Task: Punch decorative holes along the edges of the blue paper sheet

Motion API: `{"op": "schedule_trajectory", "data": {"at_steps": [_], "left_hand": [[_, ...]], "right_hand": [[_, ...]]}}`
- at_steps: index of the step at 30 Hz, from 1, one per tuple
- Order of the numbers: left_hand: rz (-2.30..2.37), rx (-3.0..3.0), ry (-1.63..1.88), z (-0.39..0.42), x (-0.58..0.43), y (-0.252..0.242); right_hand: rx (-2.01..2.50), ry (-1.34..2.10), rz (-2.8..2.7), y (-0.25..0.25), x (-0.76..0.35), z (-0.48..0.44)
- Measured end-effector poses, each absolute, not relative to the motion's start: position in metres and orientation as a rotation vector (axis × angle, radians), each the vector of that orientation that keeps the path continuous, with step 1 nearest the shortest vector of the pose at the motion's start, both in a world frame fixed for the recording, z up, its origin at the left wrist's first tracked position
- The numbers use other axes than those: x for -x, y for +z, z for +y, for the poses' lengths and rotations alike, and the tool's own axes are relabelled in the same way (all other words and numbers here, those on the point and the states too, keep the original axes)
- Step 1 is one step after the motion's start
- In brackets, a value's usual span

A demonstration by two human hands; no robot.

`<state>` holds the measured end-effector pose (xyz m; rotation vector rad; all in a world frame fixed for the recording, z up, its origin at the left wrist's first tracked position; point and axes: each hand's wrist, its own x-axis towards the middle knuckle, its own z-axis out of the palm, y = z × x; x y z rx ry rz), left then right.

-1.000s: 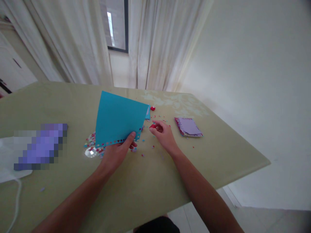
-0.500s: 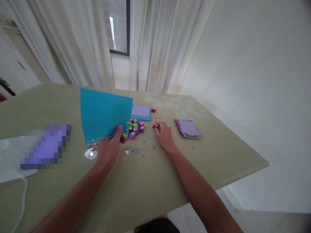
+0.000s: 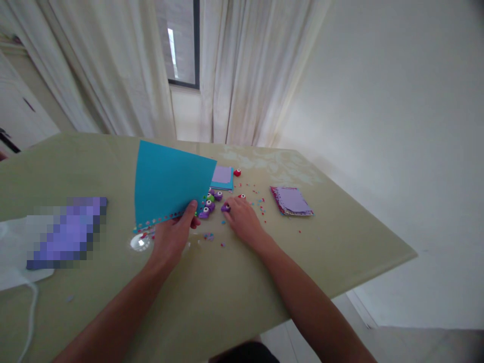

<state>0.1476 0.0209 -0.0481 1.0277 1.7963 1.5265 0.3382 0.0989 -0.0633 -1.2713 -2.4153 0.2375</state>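
My left hand [image 3: 177, 227] is closed on a blue sheet of paper [image 3: 172, 184], gripping its lower right corner and holding it tilted up. Small punched holes run along the sheet's bottom and right edges. To the right of the sheet, my right hand [image 3: 242, 219] has its fingers around a small purple craft punch [image 3: 226, 207] with an eye on it, at the table surface. Several purple and green punches [image 3: 206, 212] sit clustered between my hands, some hidden by the paper. A red punch [image 3: 242, 196] lies just beyond my right fingers.
Another red punch [image 3: 237, 172] stands near a blue and lilac paper stack [image 3: 223, 176]. A second stack of edged paper squares [image 3: 293, 201] lies at the right. Paper bits [image 3: 208, 236] are scattered about. A blurred purple object [image 3: 68, 234] and a white cable [image 3: 32, 317] are at the left.
My right hand has moved left, from the red punch to a purple one apart from the cluster. The blue sheet has shifted slightly right in the view.
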Motion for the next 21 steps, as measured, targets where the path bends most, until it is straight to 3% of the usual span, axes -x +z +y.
{"op": "schedule_trajectory", "data": {"at_steps": [4, 9, 12, 21], "left_hand": [[1.814, -1.055, 1.469, 0.017, -0.151, -0.042], [1.835, -1.136, 1.394, 0.013, -0.157, -0.034], [1.846, -1.194, 1.346, 0.012, -0.158, -0.034], [1.795, -1.247, 1.292, 0.011, -0.158, -0.036]], "right_hand": [[1.283, 0.515, -2.144, -0.062, -0.35, 0.099], [0.984, 1.317, -1.557, -0.046, -0.353, 0.09], [0.853, 1.632, -1.357, -0.037, -0.348, 0.082], [0.873, 1.671, -1.259, -0.039, -0.338, 0.077]]}}
